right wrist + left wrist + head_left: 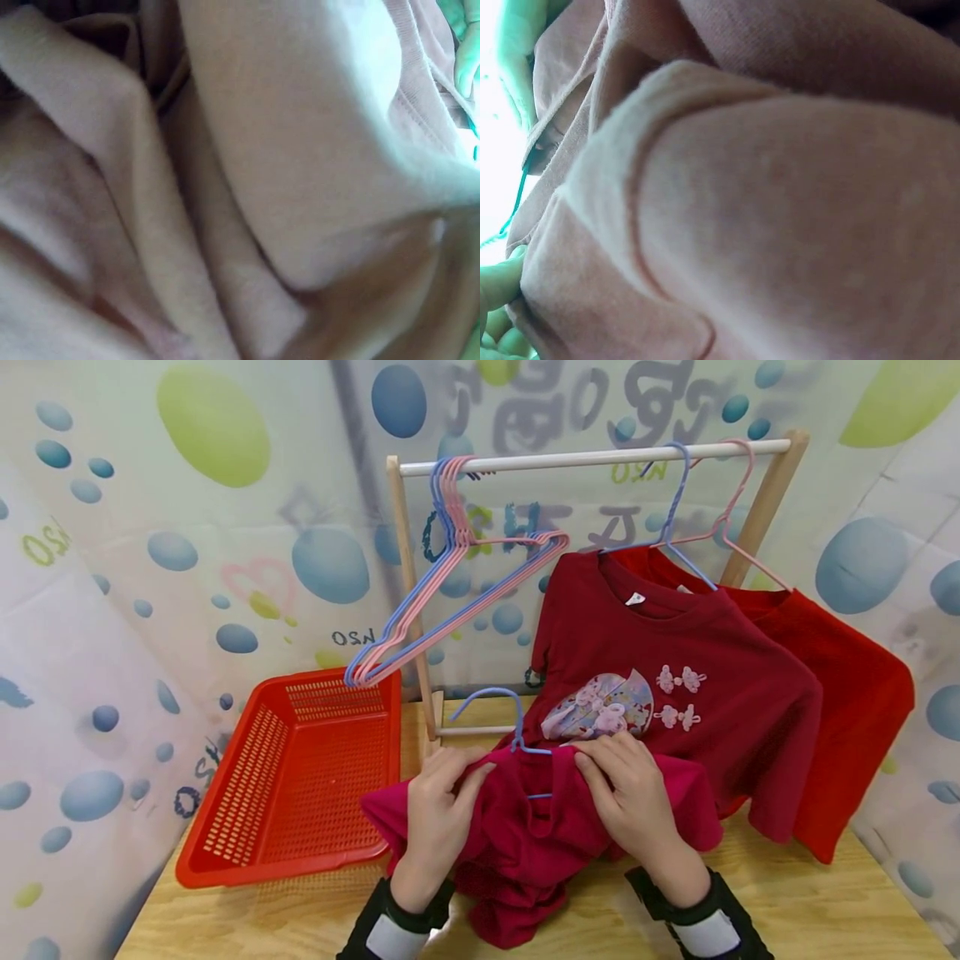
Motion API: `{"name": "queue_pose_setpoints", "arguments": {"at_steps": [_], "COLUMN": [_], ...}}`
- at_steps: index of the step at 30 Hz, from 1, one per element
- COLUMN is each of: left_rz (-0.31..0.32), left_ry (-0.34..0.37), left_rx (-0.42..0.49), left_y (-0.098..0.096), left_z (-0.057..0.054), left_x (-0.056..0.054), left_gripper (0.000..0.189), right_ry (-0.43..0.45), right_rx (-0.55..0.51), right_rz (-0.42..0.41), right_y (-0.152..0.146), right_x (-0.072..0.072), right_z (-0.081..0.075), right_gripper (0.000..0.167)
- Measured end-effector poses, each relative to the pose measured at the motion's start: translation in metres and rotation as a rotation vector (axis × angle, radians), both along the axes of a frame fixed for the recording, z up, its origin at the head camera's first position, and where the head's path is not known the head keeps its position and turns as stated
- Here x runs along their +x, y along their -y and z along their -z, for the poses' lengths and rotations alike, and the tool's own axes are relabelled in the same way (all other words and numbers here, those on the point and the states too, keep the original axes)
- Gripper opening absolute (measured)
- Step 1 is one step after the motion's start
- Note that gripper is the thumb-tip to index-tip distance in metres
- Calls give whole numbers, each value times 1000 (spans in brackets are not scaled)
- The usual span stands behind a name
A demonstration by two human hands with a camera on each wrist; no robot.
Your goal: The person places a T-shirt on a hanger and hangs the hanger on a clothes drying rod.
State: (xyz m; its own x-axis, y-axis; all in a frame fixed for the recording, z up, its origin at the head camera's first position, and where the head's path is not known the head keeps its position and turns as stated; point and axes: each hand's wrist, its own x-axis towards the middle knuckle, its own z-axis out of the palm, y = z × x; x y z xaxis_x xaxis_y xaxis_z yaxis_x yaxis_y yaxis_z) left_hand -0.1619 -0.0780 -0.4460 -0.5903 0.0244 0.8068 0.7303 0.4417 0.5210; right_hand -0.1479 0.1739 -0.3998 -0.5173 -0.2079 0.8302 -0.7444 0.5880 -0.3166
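Observation:
A magenta shirt hangs bunched between both hands above the table, its lower part crumpled. Inside it sits a blue clothes hanger; the hook rises out of the neck opening, while most of the arms are hidden by cloth. My left hand pinches the shirt's shoulder left of the collar, thumb and fingers on the fabric. Right of the collar, my right hand grips the other shoulder the same way. Folds of the shirt fill both wrist views, with fingers at the edge of the left one.
A wooden rack with a white rail stands behind. Several pink and blue hangers hang at its left end. A dark red T-shirt and a bright red top hang at the right. A red plastic basket sits at left.

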Motion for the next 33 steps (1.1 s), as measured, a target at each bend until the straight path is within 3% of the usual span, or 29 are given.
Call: {"name": "queue_pose_setpoints", "arguments": {"at_steps": [13, 21, 24, 25, 28, 31, 33], "left_rz": [53, 52, 66, 68, 104, 109, 102], "left_ry": [7, 31, 22, 5, -19, -25, -13], "left_rx": [5, 3, -1, -13, -34, -80, -102], "left_y": [-6, -7, -7, -8, -10, -11, -9], "left_z": [0, -1, 0, -6, -8, -11, -6], "left_x": [1, 4, 3, 6, 8, 10, 9], "left_gripper": [11, 10, 10, 10, 16, 26, 30], "right_ry": [5, 58, 22, 4, -66, -75, -75], "right_rx": [33, 102, 120, 122, 115, 80, 61], "right_rz": [16, 5, -27, -38, -60, -62, -61], "right_y": [8, 10, 6, 5, -1, -5, -6], "right_x": [0, 5, 2, 0, -4, -5, -5], "right_z": [-6, -10, -9, -8, -7, -6, -6], "right_gripper": [56, 55, 50, 49, 47, 47, 47]}}
